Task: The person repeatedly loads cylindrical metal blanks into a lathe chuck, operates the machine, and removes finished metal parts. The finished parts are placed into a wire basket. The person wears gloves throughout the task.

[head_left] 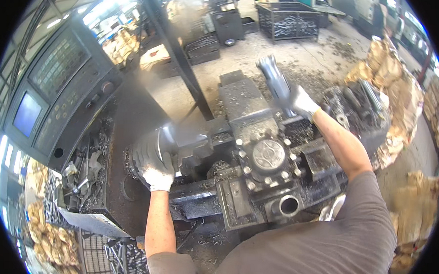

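My right hand [304, 104], in a glove with a white cuff, is closed round the lower part of a shiny metal shaft [275, 79]. The shaft is tilted above the lathe bed, its notched upper end pointing away and left; motion blurs it. My left hand [153, 158], in a dirty grey glove, lies against the round dark chuck [134, 166] at the left, fingers stretched upward. Beside those fingers is a bright, blurred metal part [168, 134]. Between my hands stands the tool turret [268, 155], its round face ringed with bolts.
A control panel [53, 91] with a lit screen stands at the left. Tools and rags lie in a tray [87, 213] below it. Metal parts [364, 99] are piled at the right beside brown paper [401, 97]. A dark post [175, 50] rises ahead; a crate [289, 21] stands beyond.
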`<control>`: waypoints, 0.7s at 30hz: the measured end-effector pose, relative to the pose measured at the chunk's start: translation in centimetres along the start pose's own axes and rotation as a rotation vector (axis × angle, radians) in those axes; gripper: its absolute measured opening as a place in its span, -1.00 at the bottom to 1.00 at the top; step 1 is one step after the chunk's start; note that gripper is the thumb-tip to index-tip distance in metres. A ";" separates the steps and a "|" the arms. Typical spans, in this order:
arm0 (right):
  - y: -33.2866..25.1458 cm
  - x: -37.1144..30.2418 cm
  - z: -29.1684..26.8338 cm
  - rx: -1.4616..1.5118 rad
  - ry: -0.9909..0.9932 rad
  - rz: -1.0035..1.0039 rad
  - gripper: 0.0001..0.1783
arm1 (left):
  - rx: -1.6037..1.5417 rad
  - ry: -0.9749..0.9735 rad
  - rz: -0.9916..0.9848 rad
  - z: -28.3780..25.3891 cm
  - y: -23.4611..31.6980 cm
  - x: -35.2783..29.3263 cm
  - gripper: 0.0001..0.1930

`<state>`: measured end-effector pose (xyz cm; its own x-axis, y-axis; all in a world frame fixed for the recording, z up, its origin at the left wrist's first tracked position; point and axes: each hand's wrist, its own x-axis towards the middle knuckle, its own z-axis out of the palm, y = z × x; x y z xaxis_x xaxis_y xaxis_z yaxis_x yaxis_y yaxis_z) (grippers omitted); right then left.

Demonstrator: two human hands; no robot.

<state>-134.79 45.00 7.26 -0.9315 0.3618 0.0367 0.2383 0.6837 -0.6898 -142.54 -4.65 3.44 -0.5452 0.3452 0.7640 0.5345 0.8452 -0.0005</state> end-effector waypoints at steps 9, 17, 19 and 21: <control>-15.0 -20.8 -0.1 0.154 0.134 -0.288 -0.30 | -0.712 -0.203 -0.092 -6.6 6.4 1.6 -0.36; -14.0 -36.7 11.0 0.757 -0.308 0.199 -0.42 | -0.824 -0.308 0.452 -7.0 12.0 4.3 -0.71; -13.8 -36.0 11.6 0.510 -0.267 0.267 -0.31 | -1.214 -0.386 -0.432 -6.8 9.6 11.0 -0.52; -13.4 -36.5 11.7 0.349 -0.078 0.244 -0.23 | -1.336 -0.255 -0.613 -5.3 7.9 12.6 -0.55</control>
<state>-107.19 15.21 6.73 -0.8806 0.4281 -0.2033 0.3594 0.3235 -0.8753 -141.74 4.22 16.45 -0.9181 0.2633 0.2963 0.2914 -0.0583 0.9548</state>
